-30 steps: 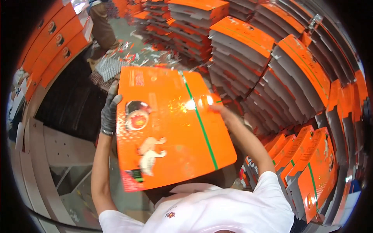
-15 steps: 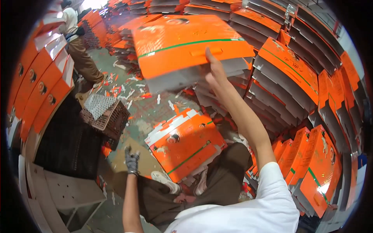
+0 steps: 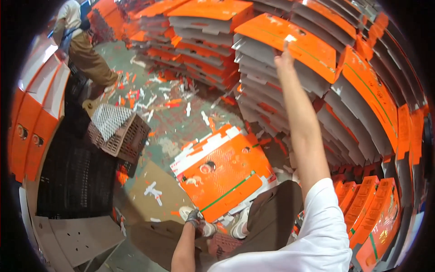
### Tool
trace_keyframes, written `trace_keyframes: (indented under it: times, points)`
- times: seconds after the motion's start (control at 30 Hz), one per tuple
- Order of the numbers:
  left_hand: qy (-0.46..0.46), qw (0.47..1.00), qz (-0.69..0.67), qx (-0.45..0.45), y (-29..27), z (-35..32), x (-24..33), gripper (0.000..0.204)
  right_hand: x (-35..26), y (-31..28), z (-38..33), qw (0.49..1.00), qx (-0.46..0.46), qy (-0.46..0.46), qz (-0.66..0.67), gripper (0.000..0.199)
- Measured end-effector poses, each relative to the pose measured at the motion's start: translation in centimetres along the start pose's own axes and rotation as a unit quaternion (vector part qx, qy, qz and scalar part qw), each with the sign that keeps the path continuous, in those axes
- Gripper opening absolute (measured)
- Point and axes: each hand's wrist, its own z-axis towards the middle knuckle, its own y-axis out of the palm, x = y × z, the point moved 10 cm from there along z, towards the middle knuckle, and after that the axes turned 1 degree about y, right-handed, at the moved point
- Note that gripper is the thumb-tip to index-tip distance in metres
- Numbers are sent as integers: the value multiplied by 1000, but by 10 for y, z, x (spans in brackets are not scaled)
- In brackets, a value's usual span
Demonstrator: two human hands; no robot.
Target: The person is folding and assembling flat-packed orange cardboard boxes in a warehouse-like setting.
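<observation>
My right hand [image 3: 285, 60] is at the near edge of the flat orange carton [image 3: 309, 48] topping a tall grey-sided stack [image 3: 260, 70]; I cannot tell whether my fingers grip it. My gloved left hand [image 3: 193, 218] is low by the nearest corner of an orange carton pile [image 3: 229, 174] before my shoes [image 3: 241, 225], its fingers too small to read.

Stacked orange carton [image 3: 270, 32], floor carton [image 3: 226, 173] (both flat)
</observation>
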Motion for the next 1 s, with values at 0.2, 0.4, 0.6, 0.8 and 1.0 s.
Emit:
trace_keyframes:
  times: [0.2,0.4,0.6,0.8,1.0]
  points:
    - [-93,991,-93,-8,-66,69,-60,33,75,46,-146,905,-255,334,-69,46]
    - [25,995,48,-88,18,16,-8,31,75,-264,-309,751,-136,435,-478,54]
    - [285,940,123,-139,66,-70,64,30,79,-421,-451,598,-82,545,-582,84]
    - [474,849,86,-218,70,-192,93,32,63,-274,-408,462,-263,236,-814,86]
    - [588,777,189,-123,28,-242,95,27,27,16,-415,626,-459,-135,-615,74]
